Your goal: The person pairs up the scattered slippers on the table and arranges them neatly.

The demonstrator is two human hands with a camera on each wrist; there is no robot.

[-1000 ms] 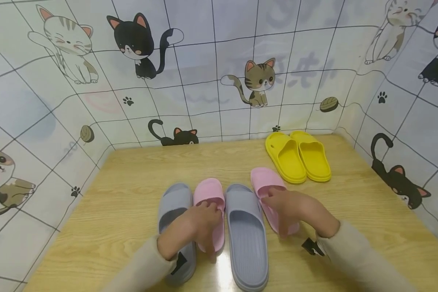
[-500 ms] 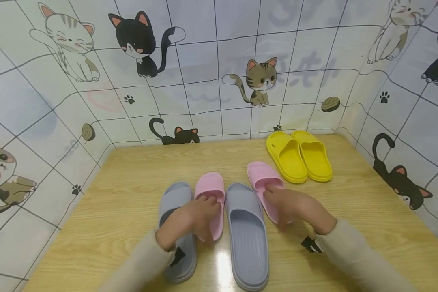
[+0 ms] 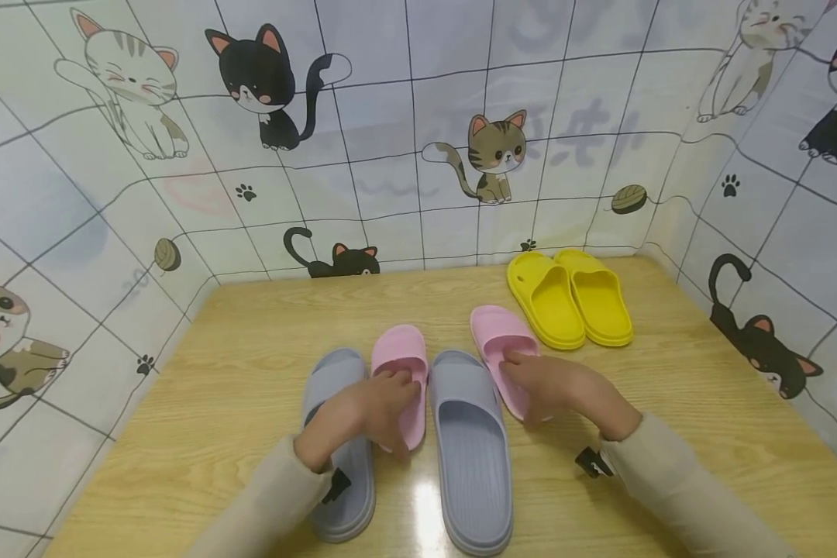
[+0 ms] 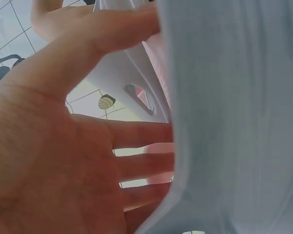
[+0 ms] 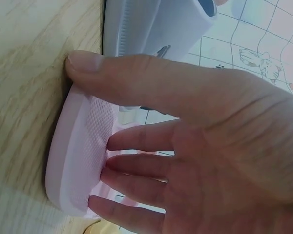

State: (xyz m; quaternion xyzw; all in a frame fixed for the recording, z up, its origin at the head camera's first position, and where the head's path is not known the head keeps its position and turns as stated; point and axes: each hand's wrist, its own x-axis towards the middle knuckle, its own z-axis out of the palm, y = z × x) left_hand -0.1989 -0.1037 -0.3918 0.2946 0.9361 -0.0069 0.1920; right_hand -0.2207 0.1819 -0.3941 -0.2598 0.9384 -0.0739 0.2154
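In the head view, two pink slippers lie toes away from me. My left hand reaches into the left pink slipper, fingers on its footbed and thumb by its heel. My right hand does likewise at the right pink slipper, which is angled. From the right wrist view, straight fingertips touch the pink footbed, and the thumb lies at the heel edge. A grey slipper hides the left fingertips in the left wrist view. My left forearm passes over the left grey slipper; the right grey slipper lies between my hands.
A pair of yellow clogs stands at the back right, close to the right pink slipper. Wooden tabletop extends around the footwear. A white wall covering with cat drawings encloses the back and both sides.
Both hands have slid the pink slippers away from me, toward the back wall. The right one has also shifted slightly left. The grey slippers and yellow clogs have stayed in place.
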